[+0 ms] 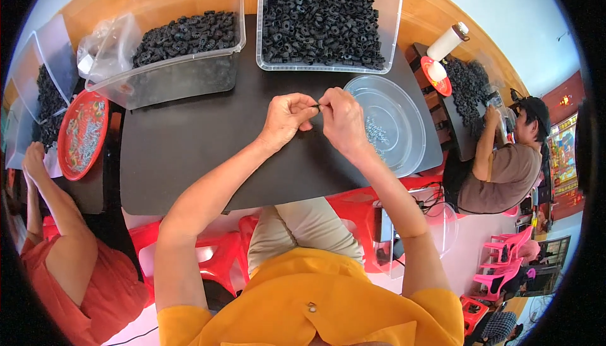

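Where the hands meet: a small black piece [317, 107] sits between the fingertips, just left of the round clear basin [407, 147]; most of it is hidden, so its exact shape cannot be told
Left hand: the left hand [289, 117] pinches the piece between thumb and forefinger, palm turned inward; this probably steadies it while leaving one end exposed
Right hand: the right hand [344, 119] grips the same piece from the basin side, back of the hand upward, fingers curled; whether a metal bit is also between its fingers cannot be told
Basin: small silvery bits [376, 132] lie on its floor, toward its left side; the right forearm passes over its near left edge, so it seems placed for that hand
Bins: beyond the basin and to its left stands a clear bin [322, 68] heaped with black parts [319, 17]; farther left is a second bin [189, 81], also holding black parts; their place behind the hands likely leaves working room in front
Dark table [189, 150]: it carries basin and bins, and its bare stretch left of the basin lies beneath the hands
Co-workers: well left of the basin, another person's hand [33, 160] is near a red tray [62, 150]; well right of it sits a person in brown [505, 175]
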